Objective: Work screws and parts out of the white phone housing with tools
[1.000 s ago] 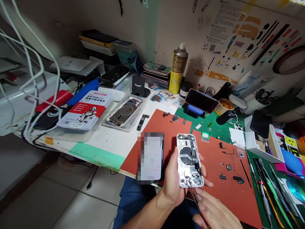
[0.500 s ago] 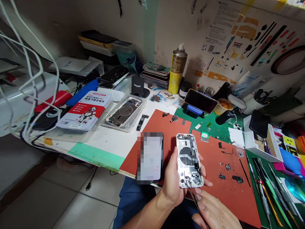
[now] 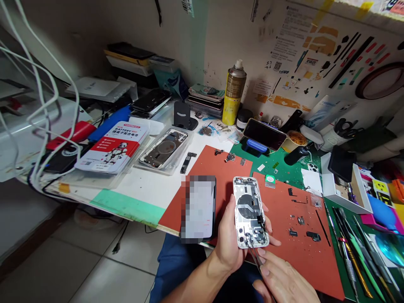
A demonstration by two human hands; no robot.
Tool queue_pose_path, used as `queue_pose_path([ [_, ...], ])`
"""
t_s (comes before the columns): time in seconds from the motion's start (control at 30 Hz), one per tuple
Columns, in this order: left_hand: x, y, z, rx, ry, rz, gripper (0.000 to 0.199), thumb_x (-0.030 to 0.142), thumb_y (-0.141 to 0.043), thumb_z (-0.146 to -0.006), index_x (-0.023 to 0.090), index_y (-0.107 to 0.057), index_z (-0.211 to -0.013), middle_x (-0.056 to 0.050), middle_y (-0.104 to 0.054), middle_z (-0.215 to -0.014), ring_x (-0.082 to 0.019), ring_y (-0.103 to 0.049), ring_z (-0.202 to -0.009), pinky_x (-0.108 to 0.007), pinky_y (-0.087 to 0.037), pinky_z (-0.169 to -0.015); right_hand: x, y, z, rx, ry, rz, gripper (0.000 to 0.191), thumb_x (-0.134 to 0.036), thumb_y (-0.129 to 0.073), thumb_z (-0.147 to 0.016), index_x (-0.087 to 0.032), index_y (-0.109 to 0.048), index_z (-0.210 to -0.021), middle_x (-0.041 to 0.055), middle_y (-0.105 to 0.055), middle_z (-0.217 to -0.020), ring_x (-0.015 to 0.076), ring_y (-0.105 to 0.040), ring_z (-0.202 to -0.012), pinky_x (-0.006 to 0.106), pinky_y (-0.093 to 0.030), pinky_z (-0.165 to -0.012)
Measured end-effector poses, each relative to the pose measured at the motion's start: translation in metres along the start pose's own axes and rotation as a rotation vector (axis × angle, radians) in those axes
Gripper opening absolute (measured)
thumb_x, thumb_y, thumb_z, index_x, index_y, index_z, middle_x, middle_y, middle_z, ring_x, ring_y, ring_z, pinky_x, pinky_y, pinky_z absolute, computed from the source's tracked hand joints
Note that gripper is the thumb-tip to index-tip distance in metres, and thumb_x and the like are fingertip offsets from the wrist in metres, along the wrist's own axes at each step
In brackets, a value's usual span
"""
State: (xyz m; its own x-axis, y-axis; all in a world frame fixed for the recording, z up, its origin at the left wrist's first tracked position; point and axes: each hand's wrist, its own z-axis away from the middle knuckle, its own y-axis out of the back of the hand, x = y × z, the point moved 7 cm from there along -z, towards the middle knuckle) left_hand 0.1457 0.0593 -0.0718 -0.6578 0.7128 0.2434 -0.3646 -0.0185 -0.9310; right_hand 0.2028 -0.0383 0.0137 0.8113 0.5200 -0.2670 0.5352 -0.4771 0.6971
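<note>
- Head view: the tabletop (image 3: 135,189) crosses the frame from left to lower right, white at middle left.
- Green mat (image 3: 268,162): from the centre toward the lower right edge.
- Two brick-red mats, one at the centre (image 3: 217,168), the other at lower right (image 3: 315,269).
- Package stack (image 3: 115,147), red and white with a robot figure: middle left.
- Right hand (image 3: 284,273): bottom, right of centre, thumb and fingers pinching tweezers.
- Left hand (image 3: 230,235): lower centre, curled around the opened phone housing, thumb along its left edge, fingertips showing past its right edge.
- Phone (image 3: 202,210) with a pale screen: lower centre, on the red mat, just left of the left hand; its left and top edges are pixelated.
- Opened phone housing (image 3: 251,202): lower centre, right of the phone, inner side facing the camera, with a dark disc in the middle and two round dark lenses at its lower left.
- Spray can (image 3: 234,92), yellow below: upright at upper centre.
- Tweezers (image 3: 257,261): slanting up from the right hand, tips at the lower end of the housing; whether they grip a part cannot be told.
- Dark circuit board (image 3: 188,163): left of centre.
- Small black part (image 3: 313,236): lower right, on the red mat.
</note>
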Motion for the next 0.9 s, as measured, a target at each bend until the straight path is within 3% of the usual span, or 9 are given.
queue_pose_path([
  [0.1, 0.001, -0.001, 0.0, 0.015, -0.003, -0.021, 0.08, 0.072, -0.022, -0.1, 0.009, -0.061, -0.13, -0.018, -0.076, -0.094, -0.03, -0.076, -0.072, -0.025, -0.046, -0.039, 0.0, -0.004, 0.009, 0.038, -0.021, 0.004, 0.034, -0.012, -0.072, -0.09, -0.025, -0.073, -0.122, -0.0009, -0.081, -0.095, 0.0189, -0.079, -0.082, 0.023, -0.067, -0.073],
  [0.2, 0.003, -0.003, 0.001, 0.039, -0.026, -0.039, 0.078, 0.069, -0.02, -0.101, 0.008, -0.062, -0.127, -0.018, -0.076, -0.094, -0.029, -0.077, -0.077, -0.033, -0.058, -0.056, -0.001, -0.009, 0.022, 0.111, -0.047, 0.025, 0.036, -0.015, -0.07, -0.092, -0.024, -0.071, -0.127, 0.0001, -0.081, -0.094, 0.0196, -0.08, -0.084, 0.024, -0.067, -0.074],
  [0.3, 0.004, -0.004, 0.002, 0.046, -0.034, -0.047, 0.077, 0.068, -0.02, -0.101, 0.009, -0.063, -0.124, -0.018, -0.076, -0.093, -0.03, -0.076, -0.079, -0.039, -0.061, -0.067, -0.002, -0.015, 0.031, 0.16, -0.053, 0.069, 0.039, -0.016, -0.069, -0.093, -0.023, -0.069, -0.131, 0.0001, -0.081, -0.093, 0.019, -0.079, -0.084, 0.023, -0.067, -0.075],
  [0.57, 0.004, -0.002, 0.0, 0.051, -0.046, -0.055, 0.075, 0.067, -0.023, -0.102, 0.008, -0.067, -0.113, -0.017, -0.075, -0.087, -0.03, -0.076, -0.079, -0.041, -0.061, -0.069, -0.002, -0.014, 0.035, 0.185, -0.036, 0.134, 0.044, -0.016, -0.07, -0.093, -0.023, -0.065, -0.136, 0.0, -0.081, -0.09, 0.0175, -0.079, -0.081, 0.022, -0.066, -0.075],
  [0.9, 0.003, 0.003, 0.0, 0.061, -0.061, -0.056, 0.074, 0.067, -0.025, -0.102, 0.009, -0.067, -0.118, -0.016, -0.076, -0.092, -0.029, -0.076, -0.082, -0.041, -0.062, -0.071, -0.001, -0.008, 0.027, 0.126, -0.038, 0.074, 0.031, -0.023, -0.073, -0.092, -0.024, -0.073, -0.123, 0.0001, -0.08, -0.089, 0.0179, -0.079, -0.077, 0.021, -0.066, -0.07],
])
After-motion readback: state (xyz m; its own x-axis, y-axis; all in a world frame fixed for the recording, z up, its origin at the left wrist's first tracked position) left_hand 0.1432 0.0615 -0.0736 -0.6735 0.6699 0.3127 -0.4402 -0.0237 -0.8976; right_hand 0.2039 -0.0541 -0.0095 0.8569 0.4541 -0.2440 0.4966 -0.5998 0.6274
